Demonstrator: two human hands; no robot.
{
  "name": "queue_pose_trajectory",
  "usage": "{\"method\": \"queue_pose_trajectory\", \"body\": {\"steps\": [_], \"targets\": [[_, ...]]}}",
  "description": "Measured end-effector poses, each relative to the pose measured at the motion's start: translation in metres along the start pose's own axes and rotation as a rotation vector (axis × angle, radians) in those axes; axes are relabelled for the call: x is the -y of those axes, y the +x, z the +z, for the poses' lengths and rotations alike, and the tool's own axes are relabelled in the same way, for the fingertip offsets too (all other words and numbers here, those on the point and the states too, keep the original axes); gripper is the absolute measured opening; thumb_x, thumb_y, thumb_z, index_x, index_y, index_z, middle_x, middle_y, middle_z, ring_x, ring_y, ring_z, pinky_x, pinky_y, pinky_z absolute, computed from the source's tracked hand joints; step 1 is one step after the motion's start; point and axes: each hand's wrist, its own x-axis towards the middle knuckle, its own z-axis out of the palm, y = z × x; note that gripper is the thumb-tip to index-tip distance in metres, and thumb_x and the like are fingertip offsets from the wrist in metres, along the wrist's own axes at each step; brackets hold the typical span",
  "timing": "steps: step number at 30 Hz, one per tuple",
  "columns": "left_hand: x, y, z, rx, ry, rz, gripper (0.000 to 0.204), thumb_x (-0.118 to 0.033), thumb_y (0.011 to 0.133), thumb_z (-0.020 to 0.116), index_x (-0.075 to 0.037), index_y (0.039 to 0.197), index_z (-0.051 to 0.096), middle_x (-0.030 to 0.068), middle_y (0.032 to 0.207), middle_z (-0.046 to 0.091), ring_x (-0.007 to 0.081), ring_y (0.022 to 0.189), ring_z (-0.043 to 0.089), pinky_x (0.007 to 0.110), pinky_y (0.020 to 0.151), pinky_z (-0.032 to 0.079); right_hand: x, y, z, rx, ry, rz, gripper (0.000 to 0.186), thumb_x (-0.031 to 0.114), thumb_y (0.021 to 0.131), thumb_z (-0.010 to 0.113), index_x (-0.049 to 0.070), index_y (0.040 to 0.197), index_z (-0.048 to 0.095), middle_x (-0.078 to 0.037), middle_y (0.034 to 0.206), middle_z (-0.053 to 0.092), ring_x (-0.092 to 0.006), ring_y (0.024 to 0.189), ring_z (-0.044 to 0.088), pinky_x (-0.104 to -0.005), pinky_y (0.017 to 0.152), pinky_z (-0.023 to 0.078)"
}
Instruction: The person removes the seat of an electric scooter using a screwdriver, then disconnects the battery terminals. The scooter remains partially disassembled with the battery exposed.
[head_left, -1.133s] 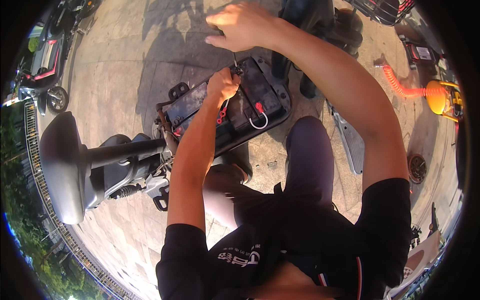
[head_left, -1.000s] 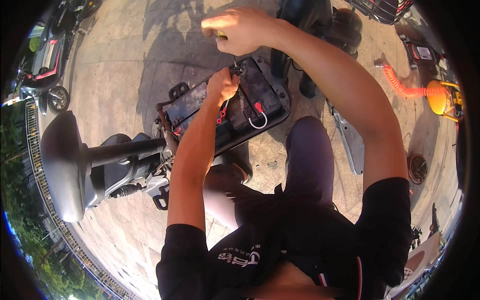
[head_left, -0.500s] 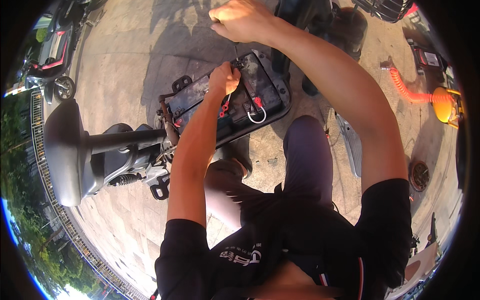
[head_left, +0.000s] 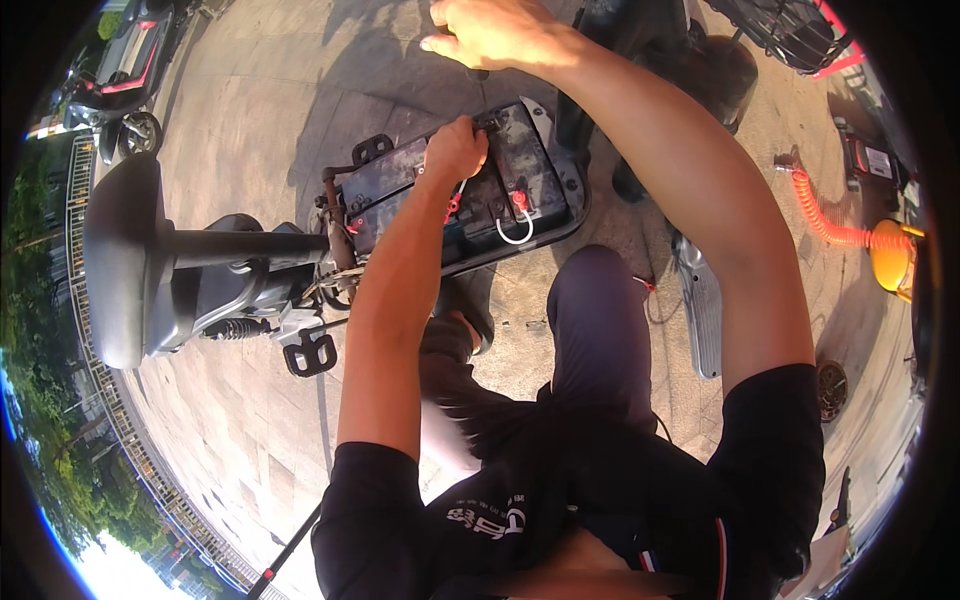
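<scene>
My left hand (head_left: 456,150) is closed low over the batteries (head_left: 395,185) in the electric bike's open black compartment (head_left: 462,262). A white wire (head_left: 461,187) comes out from under it and runs to a red terminal cover; its fingertips are partly hidden. Higher up, my right hand (head_left: 500,35) curls over a screwdriver's dark handle (head_left: 479,74), thumb held a little apart. The thin shaft points down at the far side of the batteries, beside my left hand's fingers. A second white wire (head_left: 515,238) loops from a red-covered terminal (head_left: 519,201) on the right battery.
The bike's black seat (head_left: 125,265) points left, with a pedal (head_left: 310,354) below. A grey ribbed panel (head_left: 700,310) lies right of my knee. Further right are a coiled orange hose (head_left: 822,222), a yellow round tool (head_left: 890,262) and a dark case (head_left: 868,160). A parked scooter (head_left: 125,80) stands far left.
My right hand has rotated and its fingers have loosened from a tighter fist, showing the screwdriver's handle. The left hand stays at the batteries. The whole view has shifted slightly.
</scene>
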Motion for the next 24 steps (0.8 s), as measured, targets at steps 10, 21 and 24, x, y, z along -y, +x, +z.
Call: {"method": "queue_pose_trajectory", "body": {"steps": [10, 21, 24], "targets": [[-0.016, -0.03, -0.015, -0.209, -0.075, -0.033, 0.027, -0.028, 0.09, 0.057, -0.002, 0.095, 0.063, 0.0263, 0.088, 0.068, 0.0469, 0.085, 0.065, 0.055, 0.078, 0.051, 0.032, -0.008, -0.009, -0.133, 0.089, -0.269, 0.021, 0.023, 0.084, 0.067, 0.003, 0.085, 0.06, -0.018, 0.082, 0.065, -0.0413, 0.079, 0.065, -0.0491, 0.065, 0.051], [-0.09, -0.24, -0.008, 0.129, -0.652, 0.043, 0.019, -0.018, 0.088, 0.064, -0.003, 0.092, 0.056, 0.0174, 0.07, 0.066, 0.0402, 0.068, 0.066, 0.046, 0.061, 0.052, 0.079, -0.232, -0.081, -0.215, 0.391, -0.184, 0.012, -0.001, 0.083, 0.061, -0.004, 0.095, 0.062, -0.021, 0.089, 0.064, -0.0243, 0.082, 0.065, -0.0304, 0.072, 0.052], [-0.078, -0.258, 0.082, 0.229, -0.649, 0.007, 0.02, -0.021, 0.09, 0.064, -0.002, 0.094, 0.058, 0.019, 0.072, 0.066, 0.0405, 0.069, 0.066, 0.047, 0.061, 0.051, 0.059, -0.297, -0.014, -0.207, 0.356, 0.164, 0.017, 0.0, 0.077, 0.07, 0.004, 0.093, 0.063, -0.009, 0.086, 0.067, -0.0211, 0.07, 0.066, -0.0276, 0.063, 0.051]]}}
